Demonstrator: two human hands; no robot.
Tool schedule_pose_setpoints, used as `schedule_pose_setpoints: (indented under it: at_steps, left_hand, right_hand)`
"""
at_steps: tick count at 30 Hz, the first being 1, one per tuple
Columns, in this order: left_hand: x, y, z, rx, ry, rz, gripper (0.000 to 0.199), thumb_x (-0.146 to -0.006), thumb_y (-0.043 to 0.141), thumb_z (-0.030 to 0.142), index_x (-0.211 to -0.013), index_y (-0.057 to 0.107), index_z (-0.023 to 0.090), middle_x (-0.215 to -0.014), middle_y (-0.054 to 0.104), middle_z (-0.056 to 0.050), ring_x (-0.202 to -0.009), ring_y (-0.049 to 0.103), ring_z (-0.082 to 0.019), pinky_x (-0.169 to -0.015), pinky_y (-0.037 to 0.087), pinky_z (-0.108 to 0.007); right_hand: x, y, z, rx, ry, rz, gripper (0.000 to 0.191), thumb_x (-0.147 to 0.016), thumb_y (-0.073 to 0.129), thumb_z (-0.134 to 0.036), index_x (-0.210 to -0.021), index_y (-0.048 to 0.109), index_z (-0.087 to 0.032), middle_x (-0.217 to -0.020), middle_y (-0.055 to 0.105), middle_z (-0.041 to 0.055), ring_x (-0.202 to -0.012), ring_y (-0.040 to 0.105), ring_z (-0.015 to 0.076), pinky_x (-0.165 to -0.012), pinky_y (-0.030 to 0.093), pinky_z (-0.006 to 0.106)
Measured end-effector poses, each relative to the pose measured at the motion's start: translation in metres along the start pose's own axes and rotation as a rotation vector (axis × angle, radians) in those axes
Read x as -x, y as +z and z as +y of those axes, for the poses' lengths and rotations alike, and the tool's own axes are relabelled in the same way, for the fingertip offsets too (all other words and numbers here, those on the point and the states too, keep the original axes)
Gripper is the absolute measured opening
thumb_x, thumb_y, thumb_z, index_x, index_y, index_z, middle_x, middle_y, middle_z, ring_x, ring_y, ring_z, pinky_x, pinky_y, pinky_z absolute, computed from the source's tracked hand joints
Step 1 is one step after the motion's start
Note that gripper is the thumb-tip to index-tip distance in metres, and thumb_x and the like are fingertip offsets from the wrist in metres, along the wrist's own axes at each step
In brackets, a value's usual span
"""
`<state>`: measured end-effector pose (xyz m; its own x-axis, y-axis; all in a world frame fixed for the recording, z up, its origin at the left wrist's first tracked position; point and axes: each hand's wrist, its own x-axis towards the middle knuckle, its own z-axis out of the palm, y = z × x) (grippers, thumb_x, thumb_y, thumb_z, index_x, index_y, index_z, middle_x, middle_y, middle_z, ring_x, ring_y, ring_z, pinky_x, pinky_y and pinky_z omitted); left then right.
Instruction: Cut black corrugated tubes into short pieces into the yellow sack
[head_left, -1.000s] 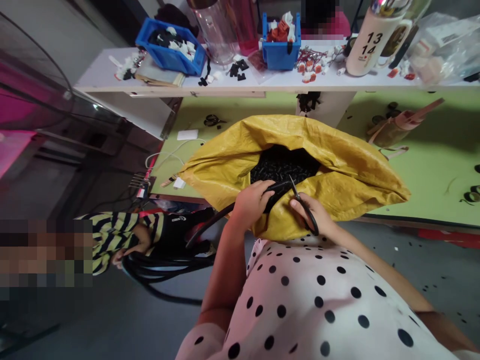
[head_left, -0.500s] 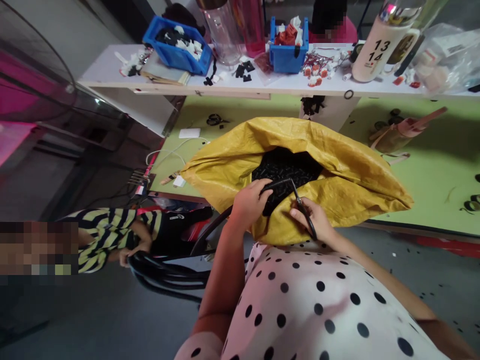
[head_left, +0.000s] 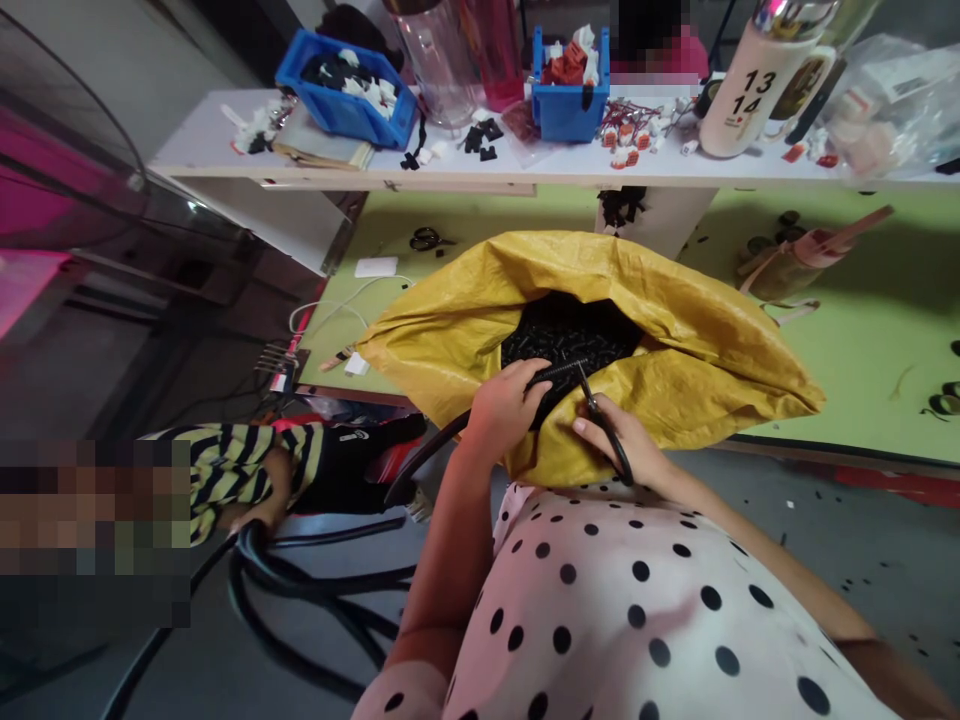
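Note:
My left hand [head_left: 504, 405] is closed round a black corrugated tube [head_left: 442, 436], whose ribbed end reaches over the mouth of a yellow woven sack [head_left: 705, 330]. In my right hand [head_left: 619, 435] is a pair of black-handled scissors [head_left: 611, 432], its blades up against the tube near its tip. Inside the sack lie many short black pieces [head_left: 559, 335]. Behind my left forearm the long tube runs back toward loose loops [head_left: 300, 580], which a person in a striped shirt [head_left: 255, 475] holds with one hand.
A green table [head_left: 862, 390] carries another pair of scissors [head_left: 425, 239], a white cable and a pink holder [head_left: 799, 262]. On the white shelf [head_left: 225, 150] stand blue bins [head_left: 571, 115], bottles [head_left: 739, 95] and scattered connectors. Another person sits beyond it.
The loops beside the striped-shirted person have spread and dropped lower, with a length now trailing to the lower left. That person leans differently. My hands stay nearly in place.

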<state>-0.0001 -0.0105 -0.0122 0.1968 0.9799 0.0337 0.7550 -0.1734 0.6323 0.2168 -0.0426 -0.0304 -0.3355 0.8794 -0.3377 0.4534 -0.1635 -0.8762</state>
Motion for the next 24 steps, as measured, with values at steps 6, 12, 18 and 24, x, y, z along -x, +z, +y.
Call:
schedule_pose_setpoints:
  at_steps: [6,12,18,24]
  left_hand:
    - [0.001,0.0,-0.002,-0.033,0.044,-0.062,0.029,-0.1,0.056,0.024,-0.125,0.07,0.025,-0.121,0.075,-0.005,-0.112,0.069,-0.022,-0.1,0.055,-0.034]
    - [-0.002,-0.001,-0.003,-0.08,0.047,-0.123,0.031,-0.098,0.056,0.024,-0.124,0.072,0.026,-0.12,0.075,-0.005,-0.109,0.07,-0.023,-0.099,0.056,-0.036]
    - [-0.002,0.0,-0.005,-0.065,0.035,-0.109,0.03,-0.099,0.057,0.025,-0.124,0.072,0.027,-0.122,0.075,-0.005,-0.112,0.07,-0.023,-0.1,0.056,-0.036]
    - [-0.002,0.006,-0.015,-0.076,-0.027,-0.067,0.028,-0.098,0.058,0.024,-0.123,0.071,0.026,-0.121,0.075,-0.005,-0.111,0.07,-0.024,-0.098,0.056,-0.036]
  right_hand:
    - [-0.003,-0.005,-0.007,0.026,0.042,-0.043,0.049,-0.09,0.058,-0.071,-0.1,0.058,-0.023,-0.079,0.061,0.0,-0.072,0.058,0.0187,-0.068,0.044,0.03]
    - [-0.006,-0.003,-0.003,-0.034,0.031,-0.037,0.049,-0.091,0.058,-0.071,-0.087,0.057,-0.023,-0.066,0.057,-0.0008,-0.064,0.055,0.0176,-0.06,0.042,0.028]
    - [-0.003,0.002,-0.001,-0.076,-0.018,0.006,0.057,-0.09,0.054,-0.077,-0.073,0.05,-0.023,-0.058,0.052,-0.0009,-0.057,0.05,0.0159,-0.054,0.038,0.027]
    - [-0.006,0.01,0.003,-0.1,0.001,0.026,0.058,-0.089,0.055,-0.078,-0.073,0.049,-0.023,-0.055,0.049,-0.0019,-0.051,0.046,0.0143,-0.049,0.035,0.027]
